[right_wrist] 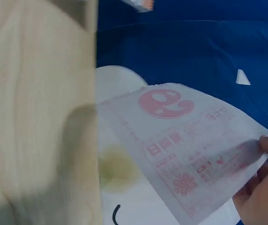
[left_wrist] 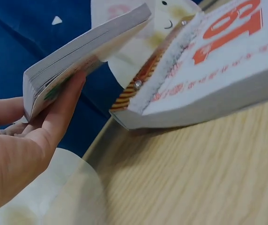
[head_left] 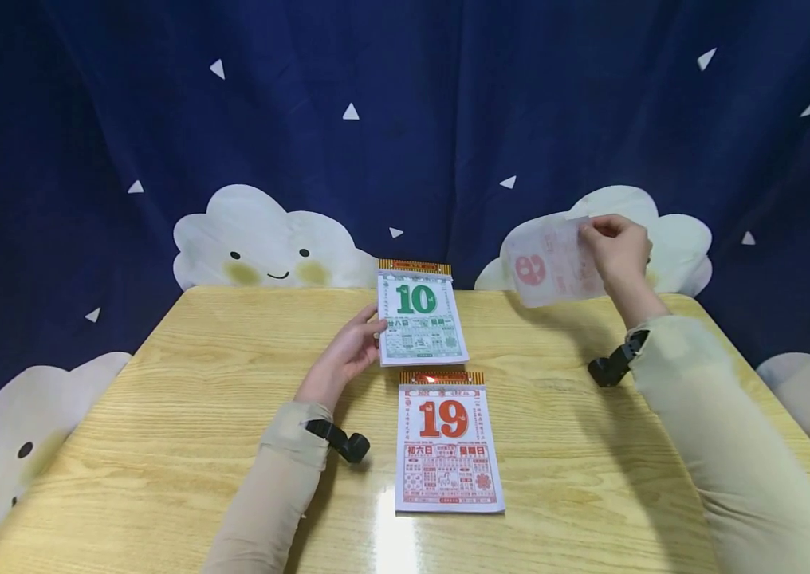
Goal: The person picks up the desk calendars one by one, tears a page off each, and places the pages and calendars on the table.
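My left hand (head_left: 349, 351) grips the lower left edge of a tear-off calendar (head_left: 419, 325) that shows a green 10. In the left wrist view this calendar (left_wrist: 85, 49) is raised and tilted, with the thumb on one face and fingers on the other. Off to the right, my right hand (head_left: 622, 249) pinches a loose thin calendar page (head_left: 556, 267) by its edge, up near the curtain. A red 9 shows through it reversed. The page (right_wrist: 190, 164) hangs slightly curved in the right wrist view, past the table's edge.
A second tear-off calendar (head_left: 448, 446) with a red 19 lies face up on the wooden table (head_left: 218, 446), just in front of the held one. Behind the table hangs a dark blue curtain (head_left: 405, 159) with white clouds and small triangles.
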